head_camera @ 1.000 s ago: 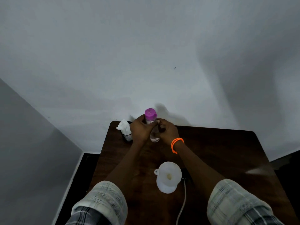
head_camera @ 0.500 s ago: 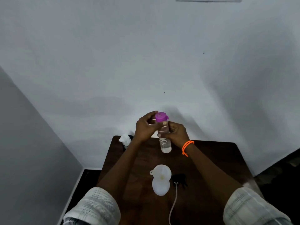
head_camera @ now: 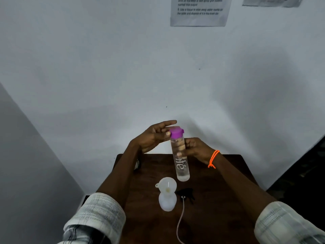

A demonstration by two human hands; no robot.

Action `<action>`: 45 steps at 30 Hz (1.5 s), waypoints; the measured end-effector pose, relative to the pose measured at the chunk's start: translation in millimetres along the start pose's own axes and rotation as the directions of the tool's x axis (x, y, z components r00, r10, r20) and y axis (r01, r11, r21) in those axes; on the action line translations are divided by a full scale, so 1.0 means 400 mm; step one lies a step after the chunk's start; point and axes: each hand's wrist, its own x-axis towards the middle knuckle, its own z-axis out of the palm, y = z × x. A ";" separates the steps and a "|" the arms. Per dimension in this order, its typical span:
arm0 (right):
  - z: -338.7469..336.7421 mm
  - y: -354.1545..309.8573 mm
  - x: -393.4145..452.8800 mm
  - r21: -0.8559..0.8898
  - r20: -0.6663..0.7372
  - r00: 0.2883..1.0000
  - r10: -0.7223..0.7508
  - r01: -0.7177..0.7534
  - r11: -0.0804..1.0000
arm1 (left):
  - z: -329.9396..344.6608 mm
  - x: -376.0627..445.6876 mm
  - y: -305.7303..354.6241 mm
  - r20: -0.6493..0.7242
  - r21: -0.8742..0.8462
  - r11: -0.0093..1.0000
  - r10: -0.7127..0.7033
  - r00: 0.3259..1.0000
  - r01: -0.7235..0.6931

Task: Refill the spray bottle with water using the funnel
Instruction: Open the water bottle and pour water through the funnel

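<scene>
Standing below held water bottle [head_camera: 179,155], funnel [head_camera: 167,184], spray head [head_camera: 186,194] beside

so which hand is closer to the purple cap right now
Left. The left hand has its thumb against the purple cap; the right hand grips the clear bottle lower down its body.

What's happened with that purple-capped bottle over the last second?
The right hand has lifted the clear bottle off the table and brought it nearer, above the funnel. The left hand now works at the purple cap. The funnel stayed seated in the white spray bottle.
</scene>
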 end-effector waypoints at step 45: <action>0.030 0.023 -0.026 -0.200 -0.294 0.951 -0.098 0.039 0.979 | 0.126 -0.004 -0.017 -0.481 0.611 0.780 0.503 0.718 -0.137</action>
